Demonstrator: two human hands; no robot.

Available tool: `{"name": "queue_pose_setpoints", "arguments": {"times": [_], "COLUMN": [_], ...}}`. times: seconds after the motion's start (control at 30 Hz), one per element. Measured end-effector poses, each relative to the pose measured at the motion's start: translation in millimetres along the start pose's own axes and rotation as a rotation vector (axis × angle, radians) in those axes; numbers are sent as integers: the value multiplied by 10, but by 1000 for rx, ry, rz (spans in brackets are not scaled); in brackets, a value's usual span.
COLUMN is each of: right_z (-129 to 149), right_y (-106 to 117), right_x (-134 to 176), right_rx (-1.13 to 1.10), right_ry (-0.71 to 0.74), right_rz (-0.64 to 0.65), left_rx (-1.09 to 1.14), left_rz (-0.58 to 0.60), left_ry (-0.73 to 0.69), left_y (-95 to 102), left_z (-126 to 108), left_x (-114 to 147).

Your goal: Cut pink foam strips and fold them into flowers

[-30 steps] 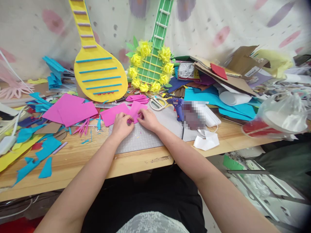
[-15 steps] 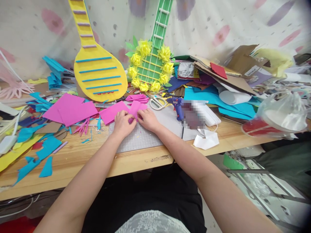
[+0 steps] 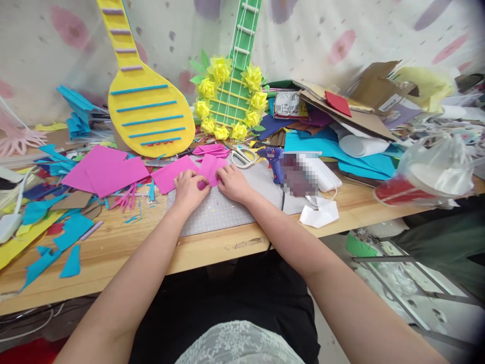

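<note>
My left hand (image 3: 190,189) is closed, with thumb and finger pinching the lower left edge of a small pink paper piece (image 3: 210,167). From the other side my right hand (image 3: 232,183) grips the same piece, fingers curled at its right edge. The piece is held over a grey cutting mat (image 3: 242,215). Partly behind my left hand lies another pink paper sheet (image 3: 173,173). A stack of folded pink papers (image 3: 211,150) lies just beyond, beside scissors (image 3: 244,157) whose blades are partly hidden.
Behind stand a yellow paper guitar shape (image 3: 151,111) and a green one (image 3: 231,103) with yellow flowers. A blue glue gun (image 3: 276,162) lies right of the mat. Pink sheets (image 3: 108,172) and blue scraps (image 3: 78,230) cover the left. A bagged cup (image 3: 420,177) stands right.
The view has shifted slightly. My hands have drawn a little apart at the pink paper piece, which now looks spread wider between them.
</note>
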State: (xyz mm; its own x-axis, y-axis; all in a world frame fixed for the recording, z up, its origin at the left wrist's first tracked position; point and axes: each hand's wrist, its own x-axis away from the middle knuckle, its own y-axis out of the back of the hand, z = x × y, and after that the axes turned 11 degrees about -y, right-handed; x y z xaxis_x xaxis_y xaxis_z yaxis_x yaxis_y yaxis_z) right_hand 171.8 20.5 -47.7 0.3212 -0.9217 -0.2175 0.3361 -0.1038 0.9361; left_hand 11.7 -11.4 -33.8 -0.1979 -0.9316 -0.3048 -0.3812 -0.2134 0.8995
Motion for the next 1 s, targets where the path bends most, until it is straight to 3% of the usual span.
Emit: {"name": "queue_pose_setpoints", "arguments": {"times": [0.17,0.37,0.67,0.87,1.0], "right_z": [-101,37,41,49,5], "right_y": [31,27,26,23,-14], "right_x": [-16,-12,-2,0,-24], "right_rx": [-39,-83,-76,-104,-253], "right_ry": [-47,-34,-42,-42,-77], "right_rz": [-15,-17,-2,5,-30], "left_rx": [0,-8,35,82,119], "left_rz": [-24,-62,33,15,-35], "left_ry": [-11,-27,-25,-86,-71], "left_y": [-26,-77,-23,51,113], "left_z": [12,-3,30,170,315], "left_x": [5,-18,-9,45,15]}}
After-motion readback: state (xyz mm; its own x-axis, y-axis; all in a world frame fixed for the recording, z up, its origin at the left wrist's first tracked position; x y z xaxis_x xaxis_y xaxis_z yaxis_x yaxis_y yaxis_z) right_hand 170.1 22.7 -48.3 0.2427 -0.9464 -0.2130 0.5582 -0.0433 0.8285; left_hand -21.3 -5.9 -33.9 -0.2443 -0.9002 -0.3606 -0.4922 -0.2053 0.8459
